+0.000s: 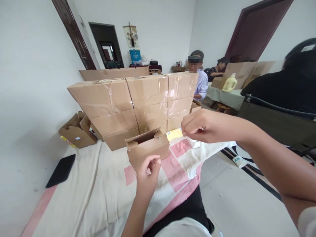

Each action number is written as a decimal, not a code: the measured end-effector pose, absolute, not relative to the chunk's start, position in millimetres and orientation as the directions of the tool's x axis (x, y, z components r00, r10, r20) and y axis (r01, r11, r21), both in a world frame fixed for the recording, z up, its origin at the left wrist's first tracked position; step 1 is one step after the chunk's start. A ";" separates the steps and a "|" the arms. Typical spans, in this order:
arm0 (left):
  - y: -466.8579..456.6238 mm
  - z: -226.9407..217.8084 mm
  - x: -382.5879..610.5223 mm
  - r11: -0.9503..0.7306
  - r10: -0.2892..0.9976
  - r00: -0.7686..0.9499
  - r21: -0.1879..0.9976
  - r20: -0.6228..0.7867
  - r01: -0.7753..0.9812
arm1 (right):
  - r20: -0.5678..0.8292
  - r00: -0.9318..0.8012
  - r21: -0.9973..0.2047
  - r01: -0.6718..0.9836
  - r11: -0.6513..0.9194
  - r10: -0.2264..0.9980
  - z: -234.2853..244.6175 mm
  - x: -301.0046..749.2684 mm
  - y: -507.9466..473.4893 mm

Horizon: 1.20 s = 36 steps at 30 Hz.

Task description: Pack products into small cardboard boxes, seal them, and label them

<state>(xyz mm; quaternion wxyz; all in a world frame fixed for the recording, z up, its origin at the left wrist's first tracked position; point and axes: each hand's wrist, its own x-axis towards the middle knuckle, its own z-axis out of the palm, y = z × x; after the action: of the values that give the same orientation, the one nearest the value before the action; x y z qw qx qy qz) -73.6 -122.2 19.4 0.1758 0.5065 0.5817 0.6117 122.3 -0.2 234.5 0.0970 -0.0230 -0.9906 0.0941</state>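
My left hand [147, 174] is raised over the cloth, its fingers curled in a loose pinch just in front of a small open cardboard box [147, 147]. What the fingers hold, if anything, I cannot make out. My right hand [197, 126] hovers higher, to the right of the box, with fingers pinched together as if on something thin and clear. A small white box [194, 143] lies on the cloth just under that hand. Behind the open box stands a stack of taped cardboard boxes [138, 102].
A cream and pink cloth [98, 194] covers the surface. A black phone [61, 170] lies at its left edge, near folded cartons [76, 130] by the wall. Other people sit at a table [227, 97] with a yellow bottle [230, 83]; a dark-clothed person [283, 89] is at right.
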 end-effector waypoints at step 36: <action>-146.0 41.0 -49.7 -0.223 0.860 -0.401 0.940 0.315 0.259 | 0.066 -0.991 -0.201 -0.127 0.971 -0.116 187.2 101.9 -5.6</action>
<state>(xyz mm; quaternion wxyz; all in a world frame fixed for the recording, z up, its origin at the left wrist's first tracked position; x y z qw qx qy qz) -49.7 -146.0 41.0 0.2461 0.4889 0.5725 0.6104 101.9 -5.6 187.2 0.0270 0.0610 -0.9925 0.1028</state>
